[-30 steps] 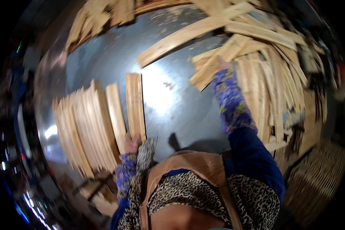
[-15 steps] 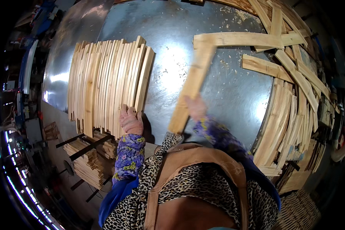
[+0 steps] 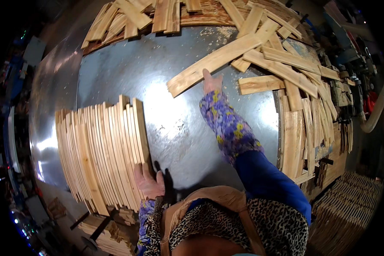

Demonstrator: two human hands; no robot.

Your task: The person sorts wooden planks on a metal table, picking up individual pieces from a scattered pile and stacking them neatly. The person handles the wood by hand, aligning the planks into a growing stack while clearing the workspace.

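My left hand (image 3: 149,184), in a pinkish glove, rests at the near right end of a row of narrow wooden slats (image 3: 100,147) standing on edge, packed side by side. Its fingers lie forward on the slats, with the thumb apart. Out in front, my gloved right hand (image 3: 212,83) reaches the near edge of a flat wooden board (image 3: 215,62). One finger stretches onto the board and the thumb is spread. The board's far right end lies over a loose pile. A paler, wider slat (image 3: 89,166) lies along the top of the row.
The grey metal tabletop (image 3: 175,141) spreads between the row and the loose boards (image 3: 281,70) at the right. More boards (image 3: 166,15) lie along the far edge. A stack of boards (image 3: 293,141) stands right, slatted bundles (image 3: 345,209) lower right, and stacked wood (image 3: 109,237) below the row.
The board that my right hand carried is out of that hand. My right arm has stretched forward to another board. The view has shifted; my left hand stays by the row with its fingers straighter.
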